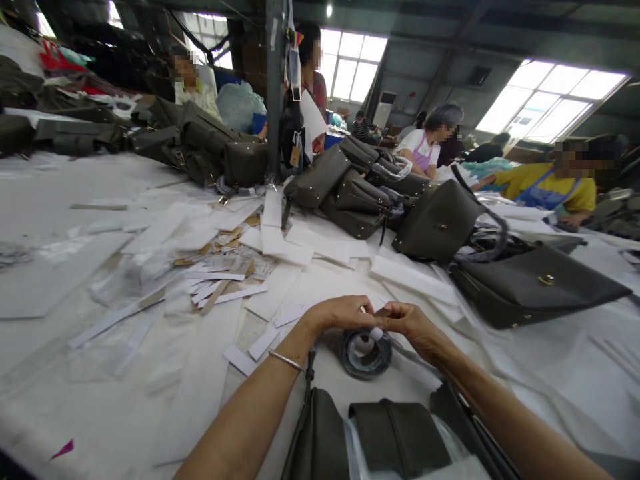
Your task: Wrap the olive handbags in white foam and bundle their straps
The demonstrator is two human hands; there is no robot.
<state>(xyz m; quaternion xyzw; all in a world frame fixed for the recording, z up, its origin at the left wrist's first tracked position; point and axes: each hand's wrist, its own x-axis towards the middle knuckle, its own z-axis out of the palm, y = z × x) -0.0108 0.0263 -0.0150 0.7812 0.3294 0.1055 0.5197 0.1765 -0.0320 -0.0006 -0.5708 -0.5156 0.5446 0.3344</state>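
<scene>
As a dark bag (370,433) lies near, left hand (345,311) and right hand (413,325) meet at a roll (350,360), grasp too hidden to tell.

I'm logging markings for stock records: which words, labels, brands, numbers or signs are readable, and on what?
None are readable.
Tan tag beside the post: too small and blurred.
Paper scraps on the table: no legible wording.
Nearest dark bag: no readable lettering on the visible part.

Windows (550,100) glare; dim background
</scene>
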